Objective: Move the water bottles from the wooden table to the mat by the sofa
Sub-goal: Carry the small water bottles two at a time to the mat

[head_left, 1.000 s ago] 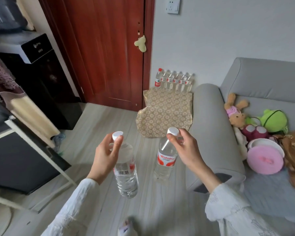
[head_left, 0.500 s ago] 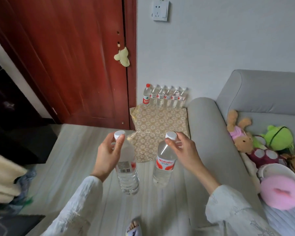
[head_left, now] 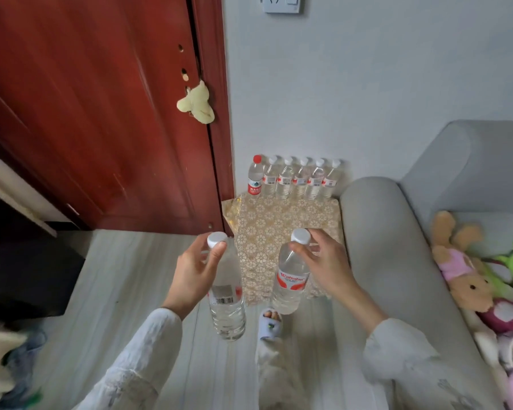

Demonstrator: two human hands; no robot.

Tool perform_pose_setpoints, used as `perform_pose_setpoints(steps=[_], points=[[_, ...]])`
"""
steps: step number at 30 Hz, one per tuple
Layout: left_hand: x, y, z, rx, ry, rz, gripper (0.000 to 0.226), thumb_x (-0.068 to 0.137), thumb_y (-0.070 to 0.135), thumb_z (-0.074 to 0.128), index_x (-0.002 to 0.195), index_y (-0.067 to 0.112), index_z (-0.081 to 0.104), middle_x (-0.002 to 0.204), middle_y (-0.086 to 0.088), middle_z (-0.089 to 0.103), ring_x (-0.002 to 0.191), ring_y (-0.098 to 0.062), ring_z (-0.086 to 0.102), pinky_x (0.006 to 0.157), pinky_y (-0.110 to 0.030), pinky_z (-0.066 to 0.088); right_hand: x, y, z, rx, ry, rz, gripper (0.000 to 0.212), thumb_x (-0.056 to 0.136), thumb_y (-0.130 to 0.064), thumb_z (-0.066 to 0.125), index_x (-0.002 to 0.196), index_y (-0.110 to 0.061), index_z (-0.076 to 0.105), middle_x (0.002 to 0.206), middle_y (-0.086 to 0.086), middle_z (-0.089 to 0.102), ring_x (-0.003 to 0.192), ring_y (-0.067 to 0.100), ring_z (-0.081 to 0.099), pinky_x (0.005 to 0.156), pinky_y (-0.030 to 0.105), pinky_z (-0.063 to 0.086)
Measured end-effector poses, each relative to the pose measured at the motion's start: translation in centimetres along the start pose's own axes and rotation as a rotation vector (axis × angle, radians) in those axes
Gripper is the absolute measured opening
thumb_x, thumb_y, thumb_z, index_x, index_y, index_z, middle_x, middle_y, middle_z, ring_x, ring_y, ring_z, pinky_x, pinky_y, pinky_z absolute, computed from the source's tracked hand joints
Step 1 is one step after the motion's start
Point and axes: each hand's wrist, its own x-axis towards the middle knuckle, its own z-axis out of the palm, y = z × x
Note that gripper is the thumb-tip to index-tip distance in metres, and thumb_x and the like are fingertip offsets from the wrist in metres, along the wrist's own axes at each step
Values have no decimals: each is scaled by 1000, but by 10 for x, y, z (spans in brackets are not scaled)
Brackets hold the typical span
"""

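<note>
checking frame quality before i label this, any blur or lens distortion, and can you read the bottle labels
Head view: door streaked with motion blur; wide-angle bend at the edges; soft, even light. Left hand bottle shows a barcode; right hand bottle label's red lettering too soft to read.

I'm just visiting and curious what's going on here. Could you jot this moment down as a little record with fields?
Left hand: pinches the white cap of a clear plastic water bottle with a barcode label
Right hand: pinches the cap of a clear plastic water bottle with a red label
Both bottles: hanging upright, off the floor
Gold floral-patterned mat: on the floor between the red door and the grey sofa arm
Already on the mat: row of six bottles against the wall, one red-capped
</note>
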Motion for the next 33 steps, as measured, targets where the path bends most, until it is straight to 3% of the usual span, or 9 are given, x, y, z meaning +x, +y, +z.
perform_pose_setpoints(steps=[3, 8, 12, 15, 21, 25, 31, 33], points=[[54, -2, 15, 50, 0, -14, 44, 76, 52, 49, 106, 21, 58, 91, 4, 66, 90, -15, 64, 76, -30, 51, 52, 19, 4, -38, -45, -20, 28, 81, -34, 63, 101, -15, 58, 98, 2, 62, 86, 15, 57, 76, 26, 46], [135, -10, 39, 124, -35, -62, 16, 84, 37, 56, 99, 32, 54, 94, 7, 66, 97, -17, 63, 79, -32, 48, 136, 45, 5, -121, -132, -53, 30, 80, -35, 64, 96, -12, 55, 94, 0, 57, 80, 15, 51, 71, 27, 42], [195, -24, 59, 191, -67, -133, 27, 85, 32, 58, 108, 19, 54, 103, -4, 66, 97, -22, 61, 80, -34, 46, 200, 68, 13, -230, -199, -69, 35, 79, -37, 64, 103, -13, 55, 105, -2, 57, 93, 12, 47, 77, 25, 37], [236, -38, 75, 217, -122, -186, 29, 85, 29, 59, 111, 16, 52, 111, -7, 63, 101, -24, 58, 84, -35, 45, 240, 86, 26, -273, -272, -26, 38, 79, -37, 64, 107, -14, 53, 110, -1, 57, 103, 16, 46, 81, 27, 37], [315, -82, 107, 246, -164, -248, 26, 85, 26, 58, 109, 22, 50, 107, 1, 48, 96, -18, 50, 86, -33, 40, 305, 132, 66, -248, -354, 129, 31, 85, -29, 59, 108, -13, 48, 113, 2, 52, 104, 21, 46, 84, 31, 37], [360, -118, 126, 362, -242, -252, 30, 86, 30, 57, 114, 23, 50, 118, 1, 49, 96, -17, 50, 84, -35, 41, 342, 161, 96, -216, -419, 200, 36, 87, -23, 55, 119, -10, 45, 122, 5, 49, 108, 21, 47, 91, 33, 37], [412, -157, 148, 345, -313, -209, 30, 85, 23, 58, 115, 19, 52, 122, -7, 54, 112, -22, 46, 91, -33, 37, 377, 187, 128, -98, -338, 342, 26, 84, -20, 57, 108, -12, 50, 108, -1, 49, 92, 13, 48, 71, 16, 33], [426, -164, 154, 330, -327, -203, 29, 85, 23, 59, 114, 18, 52, 119, -6, 56, 111, -23, 47, 92, -40, 42, 386, 193, 138, -81, -316, 357, 26, 84, -20, 57, 107, -12, 50, 109, 0, 51, 92, 14, 48, 71, 20, 33]])
